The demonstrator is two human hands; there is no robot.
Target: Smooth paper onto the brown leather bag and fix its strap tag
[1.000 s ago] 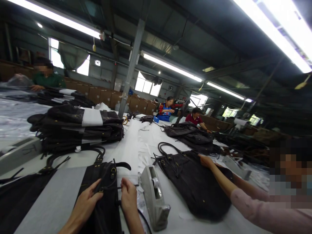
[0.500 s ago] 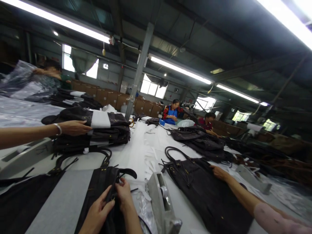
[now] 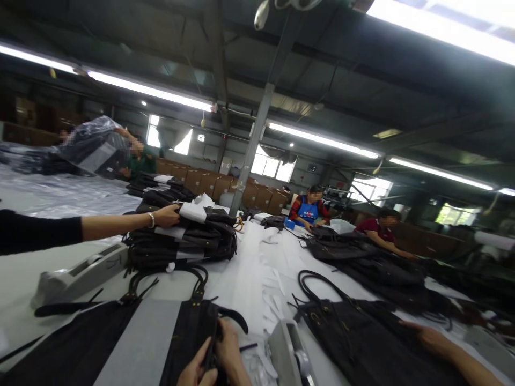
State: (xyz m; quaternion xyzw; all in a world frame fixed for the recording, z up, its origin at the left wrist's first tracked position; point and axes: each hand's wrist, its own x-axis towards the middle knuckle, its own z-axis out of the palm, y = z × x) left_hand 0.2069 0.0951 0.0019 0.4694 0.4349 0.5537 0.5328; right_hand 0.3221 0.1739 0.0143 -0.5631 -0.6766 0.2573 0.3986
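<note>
As the view has tilted up since half a second ago, the two hands now sit at the very bottom edge, centre of the frame: the left hand (image 3: pixel 197 371) and right hand (image 3: pixel 230 351) are closer together than before, fingers pressed on the edge of the dark bag (image 3: pixel 193 335) and pinching it betw. them, though the fingertips are partly cut off. The bag lies flat at bottom centre on the white table (image 3: pixel 245 273), grey paper strip (image 3: pixel 140 346) beside it, so the grip looks tighter and the handling goes on. At lower right a tape dispenser (image 3: pixel 287 354) and a co-worker's hand (image 3: pixel 428 338) on another bag (image 3: pixel 362 343). At mid left, a co-worker's arm (image 3: pixel 120 225) reaches further, onto the stack of bags (image 3: pixel 189 238). Behind: steel pillar (image 3: pixel 257 139), cartons, windows, tube lights, other people at work.
</note>
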